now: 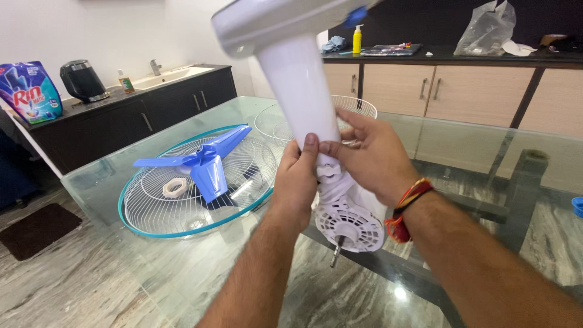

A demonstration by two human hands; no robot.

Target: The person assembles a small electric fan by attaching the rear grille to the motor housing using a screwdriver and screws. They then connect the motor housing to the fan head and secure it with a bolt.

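Both forearms reach up from the lower edge and meet at a white plastic fan stand, a smooth round column held tilted, its broad base blurred at the top. Left hand wraps the column's lower end, fingers curled tight around it, thumb pressed flat on the plastic. Right hand, with red and orange threads at the wrist, closes on the same spot from the other side, fingertips touching the left thumb. Just below the fingers hangs the white motor housing, ribbed and vented, with a bare metal shaft poking down. Left of the fingers, on the glass tabletop, lies a round wire guard with a teal rim, and on it a glossy blue three-bladed propeller. Beyond the fingers rests a second wire guard.
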